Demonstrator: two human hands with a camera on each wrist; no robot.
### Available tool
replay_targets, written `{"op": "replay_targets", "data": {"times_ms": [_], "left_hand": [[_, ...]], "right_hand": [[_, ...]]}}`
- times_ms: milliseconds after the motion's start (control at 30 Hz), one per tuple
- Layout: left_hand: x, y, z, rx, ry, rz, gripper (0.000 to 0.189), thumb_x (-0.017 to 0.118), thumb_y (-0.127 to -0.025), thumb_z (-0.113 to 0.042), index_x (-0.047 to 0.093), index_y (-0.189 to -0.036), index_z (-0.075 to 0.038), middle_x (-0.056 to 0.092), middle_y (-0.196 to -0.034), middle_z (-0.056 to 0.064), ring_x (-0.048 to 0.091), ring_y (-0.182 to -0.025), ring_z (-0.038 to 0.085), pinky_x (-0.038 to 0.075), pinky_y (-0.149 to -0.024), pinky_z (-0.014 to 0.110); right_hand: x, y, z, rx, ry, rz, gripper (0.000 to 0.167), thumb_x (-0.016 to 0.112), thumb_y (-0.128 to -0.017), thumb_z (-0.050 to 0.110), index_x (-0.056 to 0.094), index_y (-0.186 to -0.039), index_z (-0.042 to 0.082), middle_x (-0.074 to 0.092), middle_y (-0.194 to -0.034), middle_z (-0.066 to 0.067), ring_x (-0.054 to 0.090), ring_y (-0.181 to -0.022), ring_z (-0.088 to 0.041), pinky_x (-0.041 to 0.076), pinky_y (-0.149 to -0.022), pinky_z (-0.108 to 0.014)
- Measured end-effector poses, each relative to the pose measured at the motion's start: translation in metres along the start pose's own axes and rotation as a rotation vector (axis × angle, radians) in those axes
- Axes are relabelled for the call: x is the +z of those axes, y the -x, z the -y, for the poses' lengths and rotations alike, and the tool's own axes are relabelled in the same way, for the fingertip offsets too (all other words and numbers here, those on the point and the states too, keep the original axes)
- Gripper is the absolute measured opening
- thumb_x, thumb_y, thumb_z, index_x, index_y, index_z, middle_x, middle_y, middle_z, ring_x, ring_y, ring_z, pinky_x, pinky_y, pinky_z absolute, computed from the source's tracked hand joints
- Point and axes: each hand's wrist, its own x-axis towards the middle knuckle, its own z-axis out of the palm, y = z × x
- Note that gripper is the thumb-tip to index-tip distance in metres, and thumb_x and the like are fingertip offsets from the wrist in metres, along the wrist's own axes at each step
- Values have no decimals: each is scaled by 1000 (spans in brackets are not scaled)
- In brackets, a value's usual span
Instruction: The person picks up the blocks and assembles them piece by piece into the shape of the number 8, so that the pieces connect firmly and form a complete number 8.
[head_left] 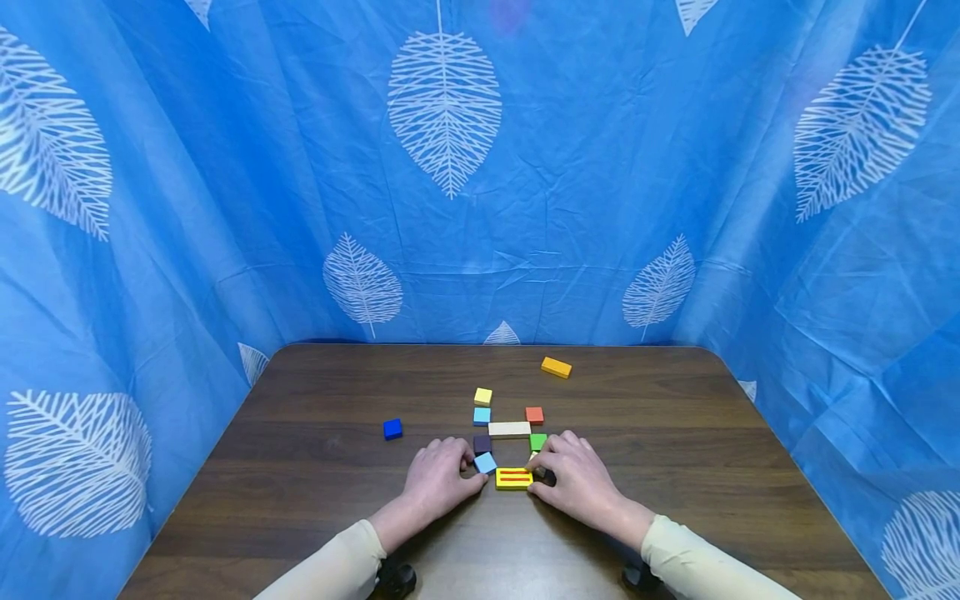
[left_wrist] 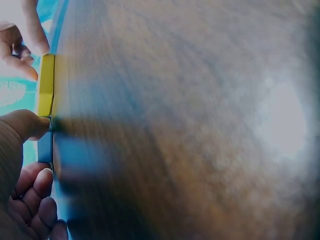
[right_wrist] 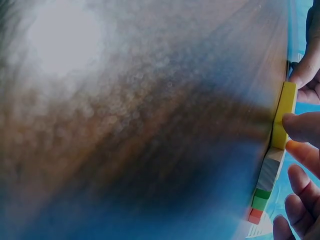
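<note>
My left hand (head_left: 437,475) pinches a tilted light blue block (head_left: 485,462) between thumb and forefinger, just in front of a dark block (head_left: 482,444). To its right lies a yellow block with red stripes (head_left: 513,478), whose right end my right hand (head_left: 581,479) grips by thumb and forefinger. In the left wrist view, the yellow block (left_wrist: 46,85) and the blue block (left_wrist: 45,147) stand end to end in line. Behind the yellow block in the right wrist view come a pale block (right_wrist: 270,169), a green one (right_wrist: 260,200) and a red one (right_wrist: 255,216). My right fingers partly cover the pale block from above.
A long white block (head_left: 509,430) lies across the middle of the arrangement. Beyond it are a second light blue block (head_left: 482,416) and a pale yellow one (head_left: 483,397). An orange block (head_left: 557,367) lies far back; a dark blue block (head_left: 392,429) sits apart at left.
</note>
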Motion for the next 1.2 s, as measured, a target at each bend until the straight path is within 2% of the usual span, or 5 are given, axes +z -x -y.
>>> {"op": "replay_targets", "data": {"times_ms": [833,1000,1200], "left_hand": [[1,1,3,18,-5,-15,34,83,-80,-46,68,-92,-18,53,-78,-10,45,-73,11,38,-66,31],[-1,2,4,16,3,-19,35,82,-81,-47,70,-96,-18,55,-80,-11,47,-76,11,40,-69,32],[-10,8,9,12,16,-24,36,80,-84,-48,72,-103,-19,61,-91,-9,52,-85,14,42,-76,36]], "right_hand": [[2,0,-2,8,-2,4,21,88,-79,39,80,-96,30,54,-88,15,40,-82,-8,37,-73,-31],[-2,0,-4,45,-10,-3,23,87,-80,40,80,-98,28,56,-91,14,44,-87,-9,42,-79,-35],[-12,2,-11,66,-28,-62,25,86,-82,34,80,-103,21,63,-99,9,54,-97,-15,46,-89,-44]]}}
